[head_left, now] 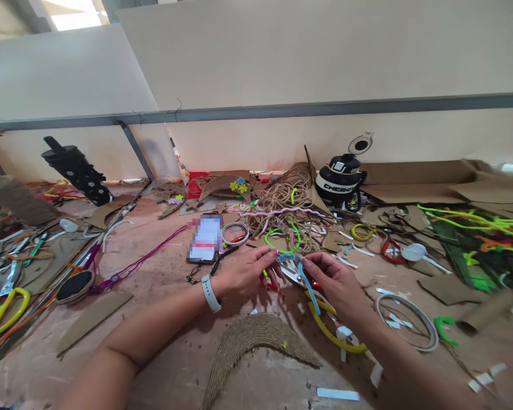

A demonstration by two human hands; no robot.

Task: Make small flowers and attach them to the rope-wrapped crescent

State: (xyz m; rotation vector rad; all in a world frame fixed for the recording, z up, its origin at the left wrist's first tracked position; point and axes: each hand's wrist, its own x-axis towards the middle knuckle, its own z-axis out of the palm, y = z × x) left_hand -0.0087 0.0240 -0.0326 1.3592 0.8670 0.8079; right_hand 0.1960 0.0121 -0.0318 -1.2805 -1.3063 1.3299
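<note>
Between my two hands a light blue pipe cleaner (310,289) is stretched, its left part coiled and its loose tail hanging below my right hand. My left hand (259,267) pinches the coiled end with thumb and finger. My right hand (329,276) grips the pipe cleaner near where the tail drops. Beneath them on the table lie scissors (294,275) with yellow handles, partly covered by my right hand. Nearer to me rests a crescent (256,336) covered in rows of brown twine. A bright green pipe cleaner (297,233) curves just behind my hands.
A phone (205,239) and a tape roll (235,233) lie left of my hands. Behind are tangled twine (277,199) and a black bottle (341,181) with its lid up. Another tape roll (434,336) and a cardboard tube (487,313) are at right, yellow-handled scissors (15,310) at left.
</note>
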